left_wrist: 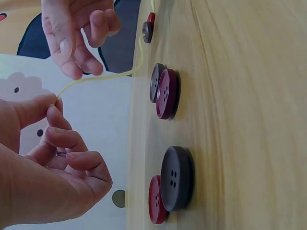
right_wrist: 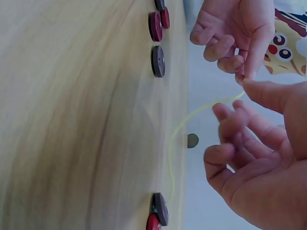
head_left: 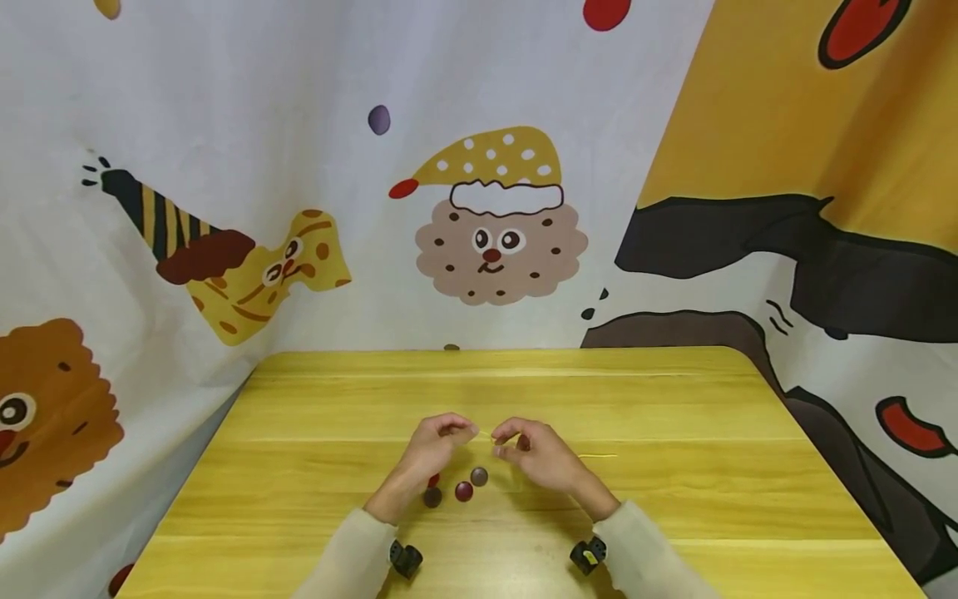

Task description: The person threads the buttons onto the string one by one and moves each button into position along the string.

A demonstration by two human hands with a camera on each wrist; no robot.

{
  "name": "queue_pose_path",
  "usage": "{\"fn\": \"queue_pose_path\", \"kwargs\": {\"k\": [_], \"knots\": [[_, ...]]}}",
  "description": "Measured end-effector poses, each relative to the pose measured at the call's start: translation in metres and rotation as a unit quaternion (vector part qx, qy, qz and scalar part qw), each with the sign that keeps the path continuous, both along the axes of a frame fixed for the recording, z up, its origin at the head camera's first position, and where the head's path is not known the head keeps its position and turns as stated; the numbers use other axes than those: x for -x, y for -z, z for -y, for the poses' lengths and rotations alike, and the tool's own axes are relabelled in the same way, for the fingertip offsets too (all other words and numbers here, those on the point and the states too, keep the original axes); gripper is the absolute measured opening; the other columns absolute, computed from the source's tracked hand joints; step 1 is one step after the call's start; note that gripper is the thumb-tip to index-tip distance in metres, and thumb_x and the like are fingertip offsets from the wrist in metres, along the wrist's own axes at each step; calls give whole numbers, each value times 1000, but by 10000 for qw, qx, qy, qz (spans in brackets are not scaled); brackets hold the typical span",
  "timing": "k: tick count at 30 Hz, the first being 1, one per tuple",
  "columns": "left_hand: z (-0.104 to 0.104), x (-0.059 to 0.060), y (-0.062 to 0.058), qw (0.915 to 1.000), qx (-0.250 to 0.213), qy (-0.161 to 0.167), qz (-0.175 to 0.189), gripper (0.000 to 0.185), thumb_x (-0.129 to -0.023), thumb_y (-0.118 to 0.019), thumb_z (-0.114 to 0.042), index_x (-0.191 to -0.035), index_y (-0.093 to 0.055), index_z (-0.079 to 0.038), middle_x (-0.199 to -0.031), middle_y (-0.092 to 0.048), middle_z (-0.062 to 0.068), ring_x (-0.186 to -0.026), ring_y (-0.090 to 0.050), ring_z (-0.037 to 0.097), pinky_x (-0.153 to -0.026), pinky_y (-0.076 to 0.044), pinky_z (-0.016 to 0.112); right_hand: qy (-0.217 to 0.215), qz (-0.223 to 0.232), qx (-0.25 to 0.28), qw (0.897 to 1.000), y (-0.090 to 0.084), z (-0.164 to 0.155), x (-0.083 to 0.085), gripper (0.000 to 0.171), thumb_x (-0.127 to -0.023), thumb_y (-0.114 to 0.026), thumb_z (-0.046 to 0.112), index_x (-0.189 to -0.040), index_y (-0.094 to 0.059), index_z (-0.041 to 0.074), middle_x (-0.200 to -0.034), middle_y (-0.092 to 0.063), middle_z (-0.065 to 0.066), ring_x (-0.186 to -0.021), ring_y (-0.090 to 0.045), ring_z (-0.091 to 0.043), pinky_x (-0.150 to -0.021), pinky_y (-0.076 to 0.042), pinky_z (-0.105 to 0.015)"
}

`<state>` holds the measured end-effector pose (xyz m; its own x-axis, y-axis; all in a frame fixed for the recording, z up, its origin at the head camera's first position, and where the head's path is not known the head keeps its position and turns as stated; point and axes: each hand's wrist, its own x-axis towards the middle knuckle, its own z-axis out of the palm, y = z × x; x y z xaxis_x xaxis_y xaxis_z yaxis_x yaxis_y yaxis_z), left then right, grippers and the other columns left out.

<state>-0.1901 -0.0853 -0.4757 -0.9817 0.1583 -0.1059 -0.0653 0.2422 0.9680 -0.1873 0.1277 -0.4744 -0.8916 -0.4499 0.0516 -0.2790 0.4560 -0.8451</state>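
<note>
My left hand [head_left: 437, 443] pinches the end of a yellow string [left_wrist: 103, 77] between thumb and fingertips, above the table. Beside it my right hand [head_left: 545, 453] is raised, thumb and fingers apart, close to the string and not gripping it in the left wrist view. The string runs down to a dark brown button [right_wrist: 159, 209] that lies against a red button [right_wrist: 153, 223] on the tabletop; in the head view my right hand seems to hide this pair. Nearer my left hand lie a maroon button [head_left: 464, 492], two dark buttons [head_left: 479, 477] and another red button [left_wrist: 156, 200].
The light wooden table [head_left: 674, 516] bears everything. More yellow string [head_left: 599, 456] stretches over the table to the right of my right hand. Behind the far edge hangs a patterned cloth [head_left: 322, 108] with cartoon figures.
</note>
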Motion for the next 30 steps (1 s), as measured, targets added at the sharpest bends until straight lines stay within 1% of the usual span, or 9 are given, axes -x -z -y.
{"fn": "queue_pose_path", "kwargs": {"k": [5,8,12,17,21,23,26,28,30], "knots": [[-1,0,0,10000,-18,5,2,24,-94,-68,-28,-101,-71,-6,-91,-62,3,-91,-55,24,-76,-40,33,210,-119,160,9996,2,1,0,14,-95,-66,13,-106,-69,6,-96,-69,0,-66,-50,-10,-58,-42,-23],[-2,-1,1,10000,-51,43,-10,24,-95,-67,-28,-102,-71,-5,-91,-62,3,-92,-55,26,-76,-39,33,250,-129,232,9993,3,2,0,15,-94,-67,12,-107,-69,5,-96,-69,-1,-65,-49,-9,-57,-42,-22],[-3,-3,2,9999,-107,128,-8,25,-96,-66,-27,-103,-71,-4,-92,-62,7,-94,-54,27,-76,-39,33,218,-104,276,9993,5,3,1,16,-94,-67,12,-108,-69,5,-95,-67,-2,-61,-46,-7,-54,-40,-21],[-5,-4,1,9996,-105,242,17,26,-96,-66,-26,-105,-70,-2,-96,-64,12,-95,-55,26,-77,-39,34,227,-145,248,9993,7,5,1,12,-94,-68,14,-103,-70,6,-94,-66,0,-61,-46,-6,-55,-41,-22],[-4,-4,1,9994,-61,341,61,25,-96,-66,-27,-105,-71,-4,-95,-64,9,-94,-56,24,-80,-41,35,230,-148,258,9993,10,5,1,8,-94,-68,14,-100,-70,9,-95,-66,0,-63,-48,-7,-56,-42,-23],[-4,-4,1,9992,-21,391,72,24,-96,-66,-27,-104,-71,-5,-94,-64,6,-94,-56,22,-82,-42,36,222,-47,273,9994,10,5,0,7,-94,-68,15,-99,-70,11,-97,-66,0,-63,-48,-7,-55,-42,-22],[-3,-3,3,9988,67,475,66,24,-95,-67,-28,-102,-71,-6,-95,-64,4,-93,-56,20,-82,-42,35,187,148,326,9992,11,5,0,7,-95,-66,15,-98,-70,10,-98,-66,-1,-60,-47,-7,-51,-41,-22],[-3,-2,4,9985,140,520,48,22,-94,-68,-28,-101,-71,-6,-97,-65,4,-92,-55,19,-81,-42,34,178,235,444,9986,0,7,-6,8,-96,-64,10,-98,-68,4,-98,-67,-6,-65,-51,-11,-53,-42,-22],[-2,-1,6,9982,187,573,21,22,-94,-68,-27,-100,-71,-7,-98,-66,4,-91,-55,18,-79,-43,33,166,309,590,9976,-8,9,-11,8,-96,-62,5,-97,-66,-1,-97,-67,-13,-69,-56,-18,-55,-42,-21]]}}
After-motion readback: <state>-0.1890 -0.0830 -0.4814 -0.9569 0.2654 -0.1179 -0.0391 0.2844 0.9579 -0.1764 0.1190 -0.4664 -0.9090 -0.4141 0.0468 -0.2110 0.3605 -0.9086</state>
